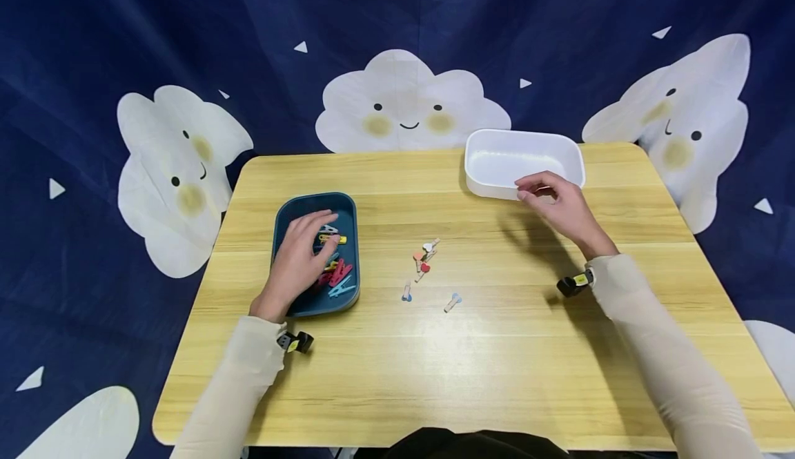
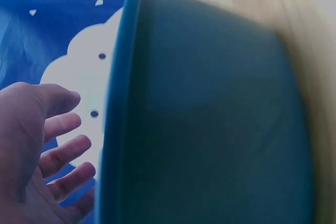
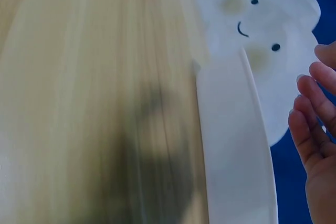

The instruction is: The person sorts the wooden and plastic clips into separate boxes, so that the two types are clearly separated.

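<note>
Looking down from the head camera, the left hand [image 1: 297, 257] lies inside the blue tray [image 1: 282, 216] on the left of the wooden table [image 1: 397, 369], fingers spread and relaxed over a pile of colored clips [image 1: 335, 269], gripping nothing that shows. The right hand [image 1: 559, 203] hovers at the near rim of the white tray [image 1: 524, 159] at the table's far right, fingers loosely bent, tips just beside the rim; can't tell if they pinch anything. A few small clips [image 1: 425, 259] lie loose on the table between the two trays. Wrist cameras sit on both sleeves. Left wrist view: blurry, blue tray [image 2: 210, 119] wall fills the frame, left hand [image 2: 37, 150] at the left edge with fingers [image 2: 65, 153] extended and apart, empty. Right wrist view: also blurry, white tray [image 3: 236, 145] rim runs down the frame beside the table [image 3: 94, 98], right hand [image 3: 315, 129] at the right edge, fingers [image 3: 310, 98] gently curved, nothing held there.
</note>
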Motion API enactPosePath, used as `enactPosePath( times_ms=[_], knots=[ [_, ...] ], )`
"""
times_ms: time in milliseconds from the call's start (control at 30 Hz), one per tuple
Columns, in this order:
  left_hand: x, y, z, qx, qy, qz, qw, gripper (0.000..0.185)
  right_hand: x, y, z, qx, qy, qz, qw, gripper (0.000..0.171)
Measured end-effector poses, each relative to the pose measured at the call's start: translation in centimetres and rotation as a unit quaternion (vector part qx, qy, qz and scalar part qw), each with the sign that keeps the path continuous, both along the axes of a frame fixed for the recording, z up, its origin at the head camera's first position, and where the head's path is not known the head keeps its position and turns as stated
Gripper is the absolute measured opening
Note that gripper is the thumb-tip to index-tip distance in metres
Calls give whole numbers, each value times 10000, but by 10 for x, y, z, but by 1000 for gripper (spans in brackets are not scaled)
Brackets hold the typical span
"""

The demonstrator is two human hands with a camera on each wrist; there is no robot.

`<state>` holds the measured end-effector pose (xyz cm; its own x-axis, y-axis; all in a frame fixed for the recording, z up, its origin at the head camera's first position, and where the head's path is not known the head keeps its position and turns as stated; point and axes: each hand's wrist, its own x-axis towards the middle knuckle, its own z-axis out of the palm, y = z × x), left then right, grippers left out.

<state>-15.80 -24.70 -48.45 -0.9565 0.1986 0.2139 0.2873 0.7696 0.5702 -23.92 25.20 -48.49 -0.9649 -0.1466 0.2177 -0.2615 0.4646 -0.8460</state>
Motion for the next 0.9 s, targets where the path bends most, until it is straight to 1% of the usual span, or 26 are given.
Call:
enactPosePath(
  times_ms=[100, 200, 467, 633, 767, 900],
  knots=[
    [3, 10, -1, 32, -55, -93, 9999, 45, 0, 8, 2, 0, -42, -71, 10000, 26],
    [5, 19, -1, 91, -140, -118, 9998, 45, 0, 16, 3, 2, -27, -171, 9999, 28],
    [15, 47, 0, 122, -206, -32, 9997, 44, -5, 32, 7, -100, 68, -473, 9988, 33],
    [21, 66, 0, 241, -205, -64, 9995, 43, -9, 40, 6, -162, 57, -685, 9975, 37],
    [26, 81, -3, 352, -208, -81, 9991, 41, -11, 46, 6, -352, 79, -754, 9965, 38],
    [30, 95, -8, 500, -325, -89, 9982, 41, -13, 51, 6, -577, 126, -868, 9945, 38]
  ],
)
